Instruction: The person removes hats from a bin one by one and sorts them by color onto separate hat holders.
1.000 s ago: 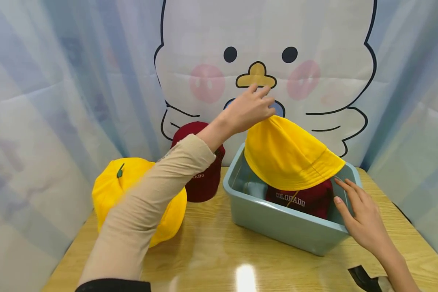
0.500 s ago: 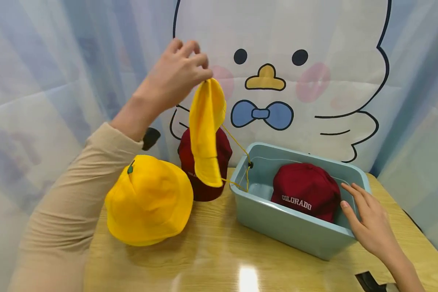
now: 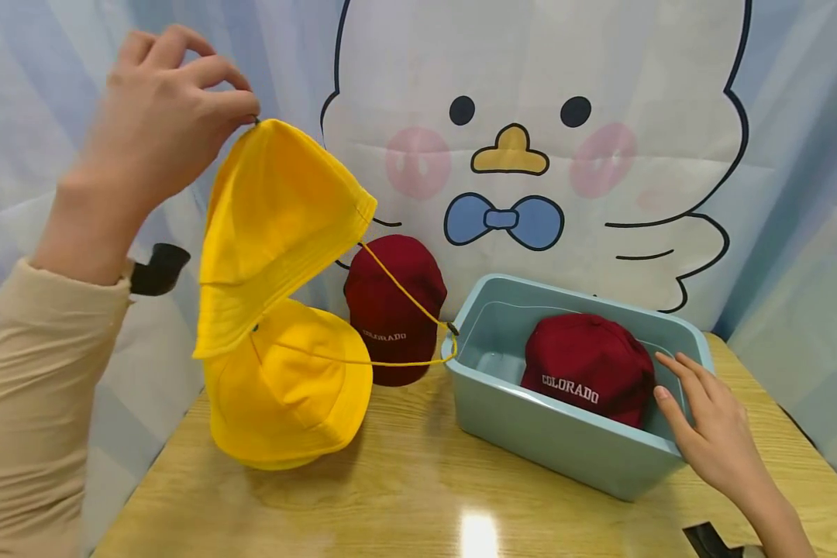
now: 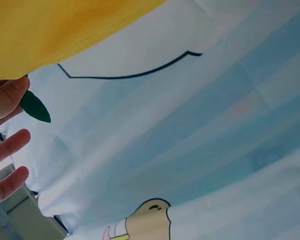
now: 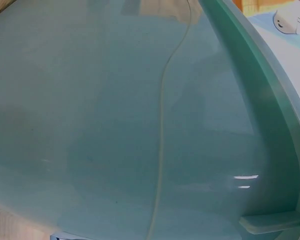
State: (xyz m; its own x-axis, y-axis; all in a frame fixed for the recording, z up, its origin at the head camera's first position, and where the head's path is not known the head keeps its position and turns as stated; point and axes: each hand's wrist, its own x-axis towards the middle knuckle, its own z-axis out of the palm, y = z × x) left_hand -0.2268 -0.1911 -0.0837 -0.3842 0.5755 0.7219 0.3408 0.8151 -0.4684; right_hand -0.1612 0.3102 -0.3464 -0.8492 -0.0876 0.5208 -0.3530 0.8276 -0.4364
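Note:
My left hand [image 3: 170, 116] is raised at the upper left and pinches a yellow bucket hat [image 3: 279, 209] by the tip of its crown. A green leaf tag [image 4: 36, 106] sticks out by the pinching fingers in the left wrist view. The hat hangs tilted, and its yellow chin cord with a dark toggle trails right toward the bin. Beneath it, partly overlapped, another yellow bucket hat [image 3: 293, 387] lies on the table. My right hand [image 3: 711, 422] rests with extended fingers at the right rim of the blue-grey bin [image 3: 544, 446]. Inside the bin sits a maroon COLORADO cap [image 3: 589, 368].
A second maroon cap [image 3: 396, 310] stands against the back curtain [image 3: 509, 46], left of the bin. The wooden table [image 3: 390, 496] runs along the front, with fabric walls on both sides. In the right wrist view the bin's wall [image 5: 115, 125] fills most of the frame.
My left hand has lifted the yellow bucket hat from over the bin and carried it left, above the other yellow hat. The right hand has stayed at the bin's rim.

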